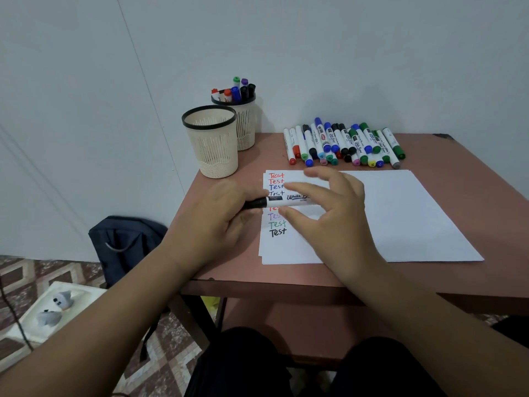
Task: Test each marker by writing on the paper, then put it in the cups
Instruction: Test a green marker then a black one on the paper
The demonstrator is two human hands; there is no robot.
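My left hand (226, 216) grips the black-capped end of a white marker (282, 201), fingers curled round the cap. The marker lies level, running rightward from that grip, held just above the paper (400, 213).

My right hand (329, 204) is spread wide at the marker's other end. Its thumb (297, 217) sits just below the barrel and its upper fingers (303, 187) lie just above it, so the barrel passes between them. The fingers are blurred; I cannot tell whether they touch the barrel, and they are not closed on it. The barrel's far end is hidden behind this hand.

The paper lies on the reddish-brown table (315, 273), several sheets stacked. Down its left edge runs a column of the word "Test" (277, 232) in red, blue, black, purple and green. The marker crosses this column near its middle and covers part of it.

Two cream mesh cups with black rims stand at the table's far left corner. The near cup (213, 144) shows no markers above its rim. The far cup (243, 118), just behind it and touching or nearly so, holds several markers upright.

A pile of markers (343, 144) lies along the table's far edge, just beyond the paper.

A dark backpack (126, 245) sits on the floor, left of the table.
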